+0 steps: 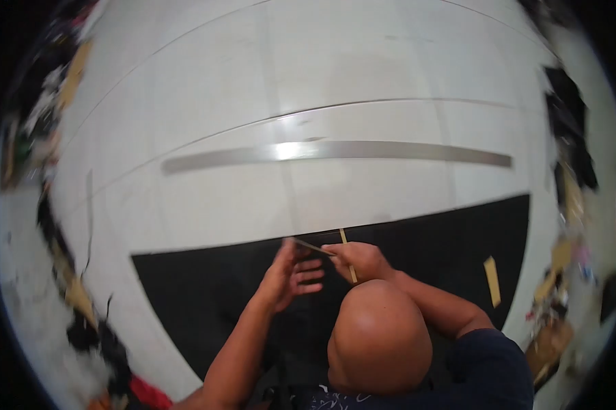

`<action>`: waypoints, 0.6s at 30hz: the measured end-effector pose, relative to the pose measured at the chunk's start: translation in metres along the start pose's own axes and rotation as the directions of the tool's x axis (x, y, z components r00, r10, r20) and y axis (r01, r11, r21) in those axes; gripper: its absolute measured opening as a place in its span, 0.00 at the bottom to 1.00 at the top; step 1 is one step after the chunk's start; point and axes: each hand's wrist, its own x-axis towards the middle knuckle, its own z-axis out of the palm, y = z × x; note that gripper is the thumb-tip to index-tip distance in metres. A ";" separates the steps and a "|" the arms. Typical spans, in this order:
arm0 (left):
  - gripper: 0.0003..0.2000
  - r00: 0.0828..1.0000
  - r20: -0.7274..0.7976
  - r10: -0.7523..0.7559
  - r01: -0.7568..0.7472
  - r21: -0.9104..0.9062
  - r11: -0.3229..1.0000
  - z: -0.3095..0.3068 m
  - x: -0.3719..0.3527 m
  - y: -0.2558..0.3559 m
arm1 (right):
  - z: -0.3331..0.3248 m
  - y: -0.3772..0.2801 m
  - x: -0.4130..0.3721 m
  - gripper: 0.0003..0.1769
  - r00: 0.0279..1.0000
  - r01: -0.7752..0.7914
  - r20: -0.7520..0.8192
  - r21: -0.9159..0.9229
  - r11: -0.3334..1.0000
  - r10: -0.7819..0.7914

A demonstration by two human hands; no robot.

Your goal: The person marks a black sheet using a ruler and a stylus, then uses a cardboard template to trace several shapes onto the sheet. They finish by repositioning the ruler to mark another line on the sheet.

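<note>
My right hand (pixel 360 261) is closed on a thin, narrow strip (pixel 315 247) that points up and left. The far end of that strip meets the raised fingertip of my left hand (pixel 291 279); whether it is pinched there I cannot make out. The other fingers of my left hand are spread apart. A pale yellow strip (pixel 343 236) runs beneath my right hand and shows again below it. Both hands are over a large black sheet of material (pixel 205 287), close to its far edge.
A long metal ruler (pixel 390 149) lies across the white table (pixel 219 82) beyond the black sheet. Another yellow piece (pixel 492 281) rests on the sheet at right. Dark scraps (pixel 566 116) and offcuts line both sides. A head (pixel 383 335) blocks the lower middle.
</note>
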 end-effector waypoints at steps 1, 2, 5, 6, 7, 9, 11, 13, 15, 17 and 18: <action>0.35 0.997 -0.015 0.081 -0.080 0.055 0.995 -0.008 -0.002 0.002 | 0.008 0.004 0.008 0.23 0.995 0.060 0.072 0.027 0.998 -0.062; 0.34 0.988 -0.033 0.148 -0.143 0.115 0.983 -0.016 -0.011 0.000 | 0.015 -0.001 0.013 0.23 0.987 0.063 0.139 0.089 0.994 -0.075; 0.29 0.992 -0.004 0.125 -0.125 -0.024 0.992 -0.041 -0.018 -0.001 | 0.033 -0.011 0.022 0.23 0.951 0.097 0.273 0.188 0.977 -0.147; 0.27 0.997 -0.020 0.071 -0.071 -0.026 0.997 -0.048 -0.018 0.003 | 0.041 -0.008 0.015 0.25 0.944 0.133 0.274 0.195 0.972 -0.184; 0.25 1.000 -0.023 0.008 -0.008 -0.030 1.000 -0.050 -0.020 0.006 | 0.044 -0.007 0.011 0.25 0.926 0.136 0.330 0.162 0.977 -0.184; 0.22 0.998 -0.026 -0.053 0.053 0.007 0.999 -0.060 -0.028 -0.002 | 0.054 -0.016 0.004 0.25 0.878 0.139 0.452 0.081 0.987 -0.161; 0.20 0.999 -0.051 -0.015 0.019 0.082 0.996 -0.069 -0.038 -0.014 | 0.068 -0.027 -0.002 0.22 0.866 0.144 0.473 0.071 0.987 -0.161; 0.21 0.985 -0.111 0.133 -0.126 0.068 0.990 -0.103 -0.053 -0.042 | 0.088 -0.041 -0.002 0.19 0.850 0.190 0.479 0.106 0.976 -0.218; 0.20 0.943 -0.139 0.303 -0.303 0.023 0.953 -0.144 -0.070 -0.071 | 0.093 -0.061 0.011 0.21 0.768 0.298 0.568 0.094 0.950 -0.297; 0.19 0.889 -0.227 0.398 -0.409 -0.001 0.913 -0.199 -0.126 -0.082 | 0.098 -0.083 0.020 0.24 0.672 0.395 0.679 0.008 0.919 -0.295; 0.19 0.843 -0.284 0.457 -0.468 0.032 0.883 -0.231 -0.152 -0.094 | 0.096 -0.091 0.027 0.23 0.634 0.472 0.707 -0.032 0.881 -0.314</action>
